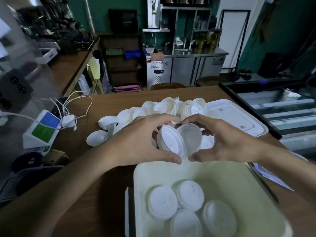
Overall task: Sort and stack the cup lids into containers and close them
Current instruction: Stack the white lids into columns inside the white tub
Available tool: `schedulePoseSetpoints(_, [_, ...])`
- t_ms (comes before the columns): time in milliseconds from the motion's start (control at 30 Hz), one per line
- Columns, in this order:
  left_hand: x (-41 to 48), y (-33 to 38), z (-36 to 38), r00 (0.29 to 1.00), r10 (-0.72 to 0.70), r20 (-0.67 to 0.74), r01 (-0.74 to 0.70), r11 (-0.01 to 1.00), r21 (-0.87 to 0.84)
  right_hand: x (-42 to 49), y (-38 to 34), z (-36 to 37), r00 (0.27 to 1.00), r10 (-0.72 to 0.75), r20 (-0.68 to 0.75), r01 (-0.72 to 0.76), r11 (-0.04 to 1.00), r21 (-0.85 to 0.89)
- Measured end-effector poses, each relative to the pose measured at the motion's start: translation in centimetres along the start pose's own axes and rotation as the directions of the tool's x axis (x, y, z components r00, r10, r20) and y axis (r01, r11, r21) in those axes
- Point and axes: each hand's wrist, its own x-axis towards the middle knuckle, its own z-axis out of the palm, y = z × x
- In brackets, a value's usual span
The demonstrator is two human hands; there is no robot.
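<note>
Table [119, 100]: brown wood, runs from the near edge to the far counter side.

Tub [239, 182]: pale, open, nearest the viewer at lower right. Holds several white lids [162, 202] lying flat and overlapping on its floor.

Pile [164, 106]: loose white cup lids heaped at mid-table, beyond the hands. Its near edge is hidden by the hands and what they hold. One stray lid [96, 137] lies apart on the left.

Tub cover [236, 115]: flat, white, rectangular, right of the pile and touching it.

Charger [68, 120]: white, with tangled cables, left of the pile. Just beside it is a white box [42, 129] with blue and green panels.

Cap [27, 161]: dark, at the lower left table edge.

Papers [270, 175]: right of the tub, partly under the right forearm.

Glass case [282, 103]: far right. Steel counter [188, 65]: in the background.

Stack [171, 142]: white lids nested together, tilted on edge, a translucent lid at its right end. It is held above the tub's far rim, between the pile and the tub.

Left hand [142, 139]: curled round the stack's left side, fingers over the top, thumb beneath.

Right hand [227, 141]: curled round the right side likewise. The fingertips of both hands almost meet above, the thumbs below.
</note>
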Motion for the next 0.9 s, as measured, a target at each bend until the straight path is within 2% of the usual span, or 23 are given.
schedulePoseSetpoints(167, [0.0, 1.4, 1.6, 0.997, 0.064, 0.041, -0.062, 0.997, -0.040, -2.9, 0.2, 1.0, 0.999, 0.045, -0.029, -0.043, 0.997, 0.069])
schedulePoseSetpoints(300, [-0.2, 1.8, 2.3, 0.991, 0.092, 0.102, -0.093, 0.996, 0.006, -4.8, 0.3, 1.6, 0.996, 0.090, -0.020, -0.088, 0.994, 0.064])
schedulePoseSetpoints(367, [-0.3, 2.0, 2.5, 0.982, 0.109, 0.152, -0.119, 0.991, 0.056, -5.6, 0.1, 1.6, 0.997, 0.068, -0.030, -0.068, 0.998, -0.001])
schedulePoseSetpoints(467, [-0.7, 2.3, 3.0, 0.968, 0.092, 0.231, -0.130, 0.980, 0.153, -6.5, -0.7, 1.3, 0.997, 0.020, -0.075, -0.034, 0.981, -0.192])
schedulePoseSetpoints(533, [-1.1, 2.4, 3.4, 0.960, 0.082, 0.269, -0.139, 0.970, 0.200, -6.8, -1.0, 1.2, 0.998, 0.023, -0.054, -0.037, 0.961, -0.273])
schedulePoseSetpoints(733, [-2.2, 2.7, 5.4, 0.860, -0.084, 0.503, -0.139, 0.910, 0.390, -6.9, 0.3, 2.9, 0.969, 0.224, 0.106, -0.146, 0.862, -0.485])
schedulePoseSetpoints(800, [-2.2, 2.4, 6.4, 0.836, -0.129, 0.534, -0.170, 0.863, 0.475, -6.5, 0.8, 3.8, 0.956, 0.252, 0.150, -0.140, 0.842, -0.521])
schedulePoseSetpoints(900, [-2.0, 1.7, 7.6, 0.836, -0.150, 0.528, -0.197, 0.815, 0.544, -5.5, 2.1, 5.3, 0.940, 0.275, 0.202, -0.118, 0.817, -0.565])
